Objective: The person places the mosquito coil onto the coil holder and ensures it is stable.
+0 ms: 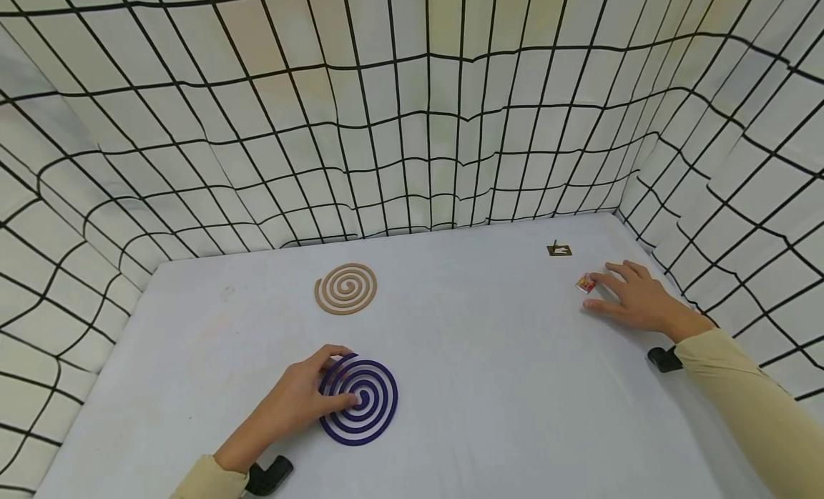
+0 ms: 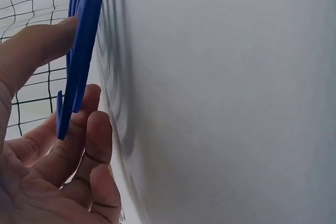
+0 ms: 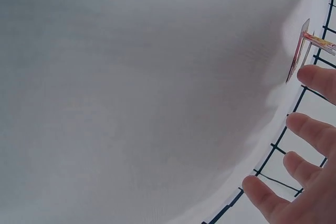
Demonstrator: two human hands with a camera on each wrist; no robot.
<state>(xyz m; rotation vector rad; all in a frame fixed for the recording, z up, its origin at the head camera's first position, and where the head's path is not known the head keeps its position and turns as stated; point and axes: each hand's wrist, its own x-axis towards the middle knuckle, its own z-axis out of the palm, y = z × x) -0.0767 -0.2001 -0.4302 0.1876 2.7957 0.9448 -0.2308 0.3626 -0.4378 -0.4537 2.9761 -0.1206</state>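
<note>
My left hand pinches a dark blue mosquito coil, thumb on its upper face and fingers beneath its outer edge. In the left wrist view the coil appears edge-on, and it casts a ringed shadow on the white cloth. Far to the right, my right hand lies spread with the index fingertip right at a small printed coil stand. Seen from the right wrist, that stand has a thin flat base and a tab sticking up from it, coloured red and yellow.
A tan mosquito coil lies flat beyond my left hand. Near the back right sits a small gold-coloured stand with an upright tab. Black netting over white sheeting borders the white-covered table at the back and sides.
</note>
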